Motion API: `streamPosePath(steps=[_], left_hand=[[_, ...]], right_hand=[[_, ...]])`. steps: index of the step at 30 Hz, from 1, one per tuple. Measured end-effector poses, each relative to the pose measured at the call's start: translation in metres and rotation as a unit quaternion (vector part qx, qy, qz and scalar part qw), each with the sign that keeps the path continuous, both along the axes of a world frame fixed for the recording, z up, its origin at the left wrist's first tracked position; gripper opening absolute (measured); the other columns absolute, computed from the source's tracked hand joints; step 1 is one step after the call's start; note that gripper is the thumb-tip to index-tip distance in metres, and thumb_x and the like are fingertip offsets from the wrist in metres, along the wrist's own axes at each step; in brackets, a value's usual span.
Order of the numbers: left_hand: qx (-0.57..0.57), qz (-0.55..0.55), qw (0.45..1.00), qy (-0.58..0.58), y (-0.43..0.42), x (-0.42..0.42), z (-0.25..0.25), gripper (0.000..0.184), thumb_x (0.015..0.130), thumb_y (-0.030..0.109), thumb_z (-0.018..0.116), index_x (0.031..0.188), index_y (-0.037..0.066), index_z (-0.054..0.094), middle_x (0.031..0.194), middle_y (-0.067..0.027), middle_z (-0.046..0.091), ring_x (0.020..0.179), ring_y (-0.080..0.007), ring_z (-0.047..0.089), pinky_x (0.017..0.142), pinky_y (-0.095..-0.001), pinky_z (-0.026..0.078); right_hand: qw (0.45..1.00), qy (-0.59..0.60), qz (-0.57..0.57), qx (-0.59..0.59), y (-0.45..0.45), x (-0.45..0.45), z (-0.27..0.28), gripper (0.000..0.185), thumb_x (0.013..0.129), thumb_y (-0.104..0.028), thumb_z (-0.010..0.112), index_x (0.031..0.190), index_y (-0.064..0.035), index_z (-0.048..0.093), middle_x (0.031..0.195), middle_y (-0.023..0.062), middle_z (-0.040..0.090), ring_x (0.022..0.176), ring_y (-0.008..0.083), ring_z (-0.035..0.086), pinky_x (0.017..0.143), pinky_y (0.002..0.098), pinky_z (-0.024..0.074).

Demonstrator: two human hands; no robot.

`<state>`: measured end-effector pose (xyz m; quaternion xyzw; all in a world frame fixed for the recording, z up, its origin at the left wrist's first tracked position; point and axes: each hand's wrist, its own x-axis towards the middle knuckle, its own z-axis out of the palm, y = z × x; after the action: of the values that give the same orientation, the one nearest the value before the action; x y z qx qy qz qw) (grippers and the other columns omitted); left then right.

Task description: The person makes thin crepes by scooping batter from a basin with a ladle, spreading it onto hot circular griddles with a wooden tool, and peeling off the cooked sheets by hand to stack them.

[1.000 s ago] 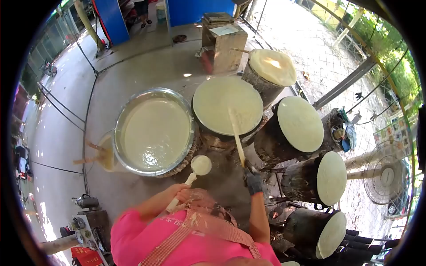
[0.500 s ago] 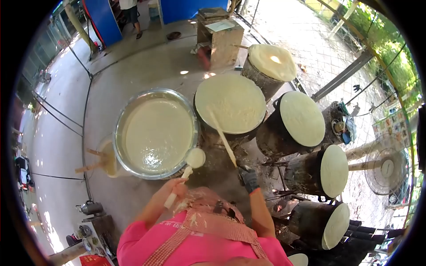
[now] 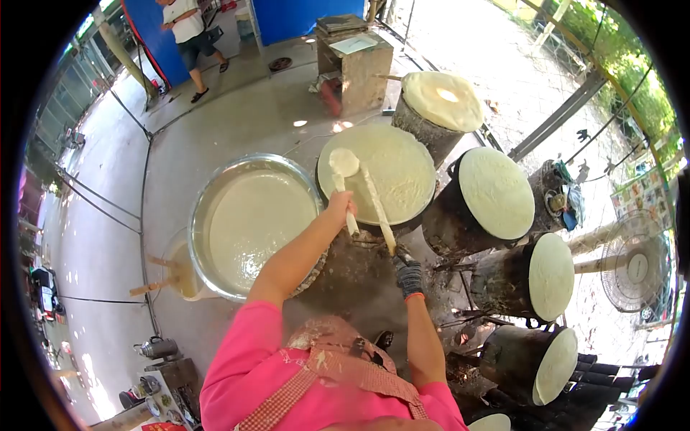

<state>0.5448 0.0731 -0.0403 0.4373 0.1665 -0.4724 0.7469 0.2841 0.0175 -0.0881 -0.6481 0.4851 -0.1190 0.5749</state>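
My bare left hand (image 3: 341, 206) is closed on the handle of a ladle (image 3: 344, 162), whose round bowl is over the left part of a batter-covered round pan (image 3: 402, 169). Wrapped round the lower end of a long wooden stick (image 3: 379, 208) is my right hand (image 3: 407, 273), in a dark glove. The stick's upper end lies over the same pan, just right of the ladle. A large metal basin (image 3: 205, 266) of pale batter stands to the left of the pan.
More drums with pale round tops (image 3: 496, 194) curve along the right side. A bucket (image 3: 188, 269) with wooden handles is left of the basin. A wooden cabinet (image 3: 366, 75) stands at the back, a fan (image 3: 636, 266) at the right. Another person (image 3: 188, 32) is at the upper left.
My left hand has carried the ladle up and right, from beside the basin to over the pan. The stick's upper end has shifted slightly right. The other person has come further into view.
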Motion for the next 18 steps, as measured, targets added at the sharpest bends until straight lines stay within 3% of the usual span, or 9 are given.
streamPosePath(steps=[2,4,6,8,11,13,14,17,18], left_hand=[[0.012,0.003,1.000,-0.005,0.004,-0.004,0.007,0.022,0.077,0.007,0.048,0.087,0.012,0.029,0.057,-0.0053,0.032,0.037,-0.0138,0.032,0.032,-0.0249,0.028],[0.013,0.014,1.000,-0.005,0.012,-0.011,0.019,0.017,0.078,0.008,0.048,0.079,0.011,0.031,0.051,-0.0027,0.030,0.035,-0.0134,0.031,0.031,-0.0251,0.027],[-0.030,0.002,0.995,0.092,0.019,0.000,0.011,0.017,0.078,0.010,0.048,0.072,0.011,0.032,0.048,-0.0004,0.029,0.033,-0.0123,0.029,0.030,-0.0247,0.026],[-0.085,-0.034,0.973,0.211,0.033,0.016,0.016,0.024,0.083,0.018,0.048,0.064,0.012,0.034,0.048,0.0033,0.031,0.034,-0.0062,0.029,0.030,-0.0196,0.026],[-0.258,-0.096,0.941,0.198,0.092,0.005,0.058,0.019,0.085,0.020,0.048,0.070,0.010,0.039,0.049,0.0032,0.031,0.034,-0.0052,0.028,0.028,-0.0181,0.024],[-0.191,-0.082,0.968,0.140,0.114,-0.011,0.083,0.017,0.086,0.022,0.045,0.075,0.011,0.041,0.049,0.0029,0.030,0.034,-0.0048,0.028,0.028,-0.0175,0.023],[-0.155,-0.072,0.979,0.114,0.126,-0.017,0.093,0.016,0.087,0.023,0.044,0.078,0.011,0.042,0.050,0.0027,0.030,0.034,-0.0046,0.028,0.027,-0.0172,0.023],[-0.207,-0.082,0.943,0.246,0.164,-0.010,0.119,0.014,0.089,0.027,0.041,0.086,0.014,0.043,0.051,0.0023,0.028,0.034,-0.0049,0.028,0.026,-0.0174,0.022],[-0.215,-0.092,0.949,0.211,0.176,-0.014,0.131,0.021,0.089,0.031,0.039,0.080,0.012,0.043,0.049,0.0020,0.029,0.033,-0.0058,0.028,0.026,-0.0179,0.023]], right_hand=[[0.987,0.106,0.062,-0.106,-0.012,-0.005,-0.051,0.027,0.077,-0.031,0.055,0.095,-0.0115,0.061,0.070,0.0083,0.056,0.060,0.0218,0.052,0.052,0.0352,0.0416],[0.951,0.219,0.127,-0.177,-0.012,-0.008,-0.038,0.034,0.077,-0.039,0.052,0.091,-0.0091,0.060,0.079,0.0158,0.061,0.072,0.0306,0.058,0.061,0.0411,0.0452],[0.898,0.335,0.191,-0.213,-0.002,-0.005,0.052,0.037,0.078,-0.042,0.049,0.090,-0.0087,0.060,0.082,0.0200,0.059,0.077,0.0341,0.057,0.065,0.0437,0.0449],[0.906,0.312,0.161,-0.238,-0.010,-0.003,0.053,0.036,0.078,-0.041,0.049,0.088,-0.0085,0.061,0.081,0.0203,0.059,0.077,0.0355,0.057,0.067,0.0432,0.0447],[0.935,0.230,0.120,-0.243,-0.012,0.003,0.045,0.037,0.077,-0.043,0.048,0.081,-0.0086,0.062,0.076,0.0212,0.058,0.078,0.0380,0.055,0.069,0.0435,0.0439],[0.952,0.209,0.098,-0.202,0.006,0.019,0.054,0.037,0.077,-0.043,0.049,0.079,-0.0083,0.063,0.074,0.0219,0.058,0.077,0.0388,0.054,0.069,0.0439,0.0434],[0.946,0.203,0.108,-0.228,0.002,0.017,0.018,0.039,0.076,-0.044,0.049,0.076,-0.0073,0.063,0.071,0.0211,0.058,0.077,0.0368,0.056,0.066,0.0447,0.0439],[0.910,0.321,0.149,-0.215,-0.010,0.010,0.033,0.036,0.077,-0.040,0.052,0.092,-0.0084,0.060,0.078,0.0228,0.057,0.071,0.0382,0.054,0.060,0.0433,0.0430],[0.921,0.228,0.127,-0.288,-0.017,0.005,0.030,0.031,0.077,-0.035,0.052,0.088,-0.0070,0.060,0.069,0.0190,0.058,0.061,0.0358,0.055,0.054,0.0421,0.0419]])
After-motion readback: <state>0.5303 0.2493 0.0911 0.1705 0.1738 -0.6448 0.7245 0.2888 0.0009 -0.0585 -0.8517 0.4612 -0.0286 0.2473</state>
